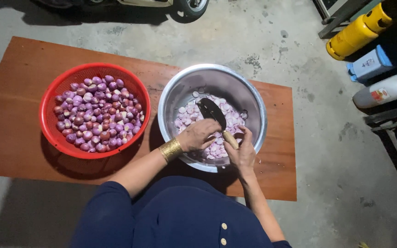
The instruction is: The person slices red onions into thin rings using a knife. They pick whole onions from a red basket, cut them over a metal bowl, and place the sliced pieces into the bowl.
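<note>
Your fingers on the right hand (pixel 242 154) are curled tight around the pale handle of a knife (pixel 217 118). The dark blade sticks out past your hand and points up and to the left, over the middle of the metal bowl (pixel 257 106). Your left hand (pixel 198 135) sits just beside it, bent over with the fingers tucked down. It seems to pinch a small onion right under the blade, but the fingers hide it, so you cannot tell for sure. Both hands meet over the near side of the bowl, almost touching. The bowl holds a heap of peeled onion pieces (pixel 217 149), pale pink and white. The red basket (pixel 51 131) stands to the left of the bowl, close but apart from it, full of whole purple onions (pixel 97 112). Your left hand is the nearer one to that basket. You wear a gold bangle (pixel 171 149) on that wrist. Bowl and basket both rest on a brown board (pixel 14 119) on the grey floor.
</note>
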